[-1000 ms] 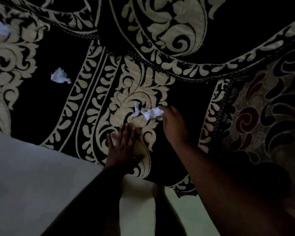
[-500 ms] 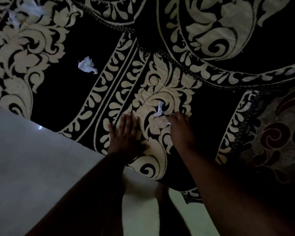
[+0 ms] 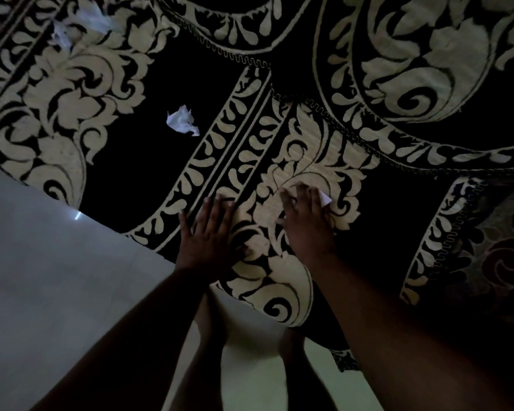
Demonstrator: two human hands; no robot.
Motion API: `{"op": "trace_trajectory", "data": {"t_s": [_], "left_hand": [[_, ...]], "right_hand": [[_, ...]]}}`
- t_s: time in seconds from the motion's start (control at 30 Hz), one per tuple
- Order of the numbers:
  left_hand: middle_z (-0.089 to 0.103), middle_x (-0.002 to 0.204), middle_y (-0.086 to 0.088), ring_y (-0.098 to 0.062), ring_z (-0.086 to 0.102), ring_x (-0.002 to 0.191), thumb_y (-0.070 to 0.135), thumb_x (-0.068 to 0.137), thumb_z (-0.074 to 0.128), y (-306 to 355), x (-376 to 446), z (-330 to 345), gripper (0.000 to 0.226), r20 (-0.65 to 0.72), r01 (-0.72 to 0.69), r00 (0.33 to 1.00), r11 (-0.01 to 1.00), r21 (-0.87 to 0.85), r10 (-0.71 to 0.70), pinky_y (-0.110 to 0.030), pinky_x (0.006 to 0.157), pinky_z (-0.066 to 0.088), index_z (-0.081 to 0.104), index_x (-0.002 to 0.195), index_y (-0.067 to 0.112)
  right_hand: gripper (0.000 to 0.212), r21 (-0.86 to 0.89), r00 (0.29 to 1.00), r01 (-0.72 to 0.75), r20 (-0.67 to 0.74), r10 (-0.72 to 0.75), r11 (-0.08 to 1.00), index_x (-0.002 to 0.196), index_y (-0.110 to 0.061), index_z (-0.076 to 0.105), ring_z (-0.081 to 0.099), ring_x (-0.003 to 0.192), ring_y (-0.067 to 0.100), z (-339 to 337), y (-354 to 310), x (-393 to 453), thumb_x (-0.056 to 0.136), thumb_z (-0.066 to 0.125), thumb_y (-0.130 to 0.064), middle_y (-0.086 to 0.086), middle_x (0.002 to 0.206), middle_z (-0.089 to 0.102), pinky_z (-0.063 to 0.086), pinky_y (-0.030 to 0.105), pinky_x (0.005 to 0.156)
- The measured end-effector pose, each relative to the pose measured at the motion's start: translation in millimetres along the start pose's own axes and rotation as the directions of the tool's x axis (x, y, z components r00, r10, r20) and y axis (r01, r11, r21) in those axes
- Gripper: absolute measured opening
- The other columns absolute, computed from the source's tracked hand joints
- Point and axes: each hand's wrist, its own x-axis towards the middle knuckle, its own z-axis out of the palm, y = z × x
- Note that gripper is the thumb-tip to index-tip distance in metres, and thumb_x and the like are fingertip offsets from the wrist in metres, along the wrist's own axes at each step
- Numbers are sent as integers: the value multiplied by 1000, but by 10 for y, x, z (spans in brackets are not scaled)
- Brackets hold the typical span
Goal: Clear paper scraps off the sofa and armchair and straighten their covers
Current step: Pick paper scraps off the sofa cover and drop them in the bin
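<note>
Black fabric with a cream scroll and leaf pattern forms the cover [image 3: 279, 161], which is spread over the seat and fills most of the dim view. A corded trim line is seen curving across the upper part of the cover. At the right edge, a second fabric [image 3: 499, 262] with a dark red floral pattern is partly exposed beside the cover. A pale, smooth floor [image 3: 57, 277] occupies the lower left, and the cover's lower edge hangs over it.

The left hand [image 3: 208, 235] is laid flat on the cover, fingers extended and close together. The right hand [image 3: 306, 218] is placed just beside it, fingers curled over a small white paper scrap [image 3: 325, 198], of which only a corner is visible at the hand's right side. A second crumpled paper scrap [image 3: 181, 120] lies loose on a black area of the cover, well apart from both hands. Further blurred white scraps [image 3: 80, 22] are seen near the upper left corner. Bare legs are visible below the forearms.
</note>
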Motion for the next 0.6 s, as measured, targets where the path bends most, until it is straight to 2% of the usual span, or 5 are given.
{"op": "trace_trajectory", "data": {"t_s": [0.13, 0.3, 0.4, 0.5, 0.6], "left_hand": [[-27, 164, -5, -24, -26, 151, 87, 86, 19, -142, -60, 12, 102, -24, -23, 999, 1000, -18, 22, -69, 117, -6, -20, 157, 26], [-30, 164, -5, -25, -27, 151, 84, 85, 8, -418, -134, -52, 99, 20, 18, 1000, 1000, 13, -18, -69, 116, -6, -24, 156, 22], [-34, 162, -3, -23, -31, 149, 84, 81, 2, -583, -179, -176, 99, 37, 32, 999, 999, -36, -30, -67, 116, -11, -25, 155, 24], [-33, 162, -5, -25, -29, 150, 81, 87, 15, -721, -212, -251, 98, 52, 17, 999, 999, -39, -15, -69, 116, -9, -23, 156, 23], [-32, 162, -7, -27, -27, 150, 80, 89, 20, -851, -226, -299, 99, 65, 18, 998, 999, -46, -15, -69, 115, -9, -20, 157, 20]], "right_hand": [[44, -26, 973, 54, -222, -58, 998, 135, -8, 57, 55, 119, 38, -54, 44, -125, 93, 51, -16, 18, 135, 55, 52, 47, 89], [44, -22, 969, 150, -193, -152, 988, 103, -7, 69, 62, 91, 37, -154, 76, -100, 62, 82, 0, 17, 104, 63, 57, 43, 73], [49, 4, 977, 163, -137, -161, 987, 106, -16, 70, 63, 93, 32, -334, -130, -107, 60, 80, -4, 8, 101, 64, 50, 44, 84], [48, 30, 978, 166, -134, -160, 986, 114, -23, 67, 64, 94, 29, -491, -387, -80, 69, 76, -10, 2, 101, 65, 45, 50, 96], [35, 108, 973, 189, -158, -171, 976, 110, -23, 64, 63, 86, 29, -585, -655, -9, 78, 69, -11, 1, 97, 63, 47, 48, 88]]}}
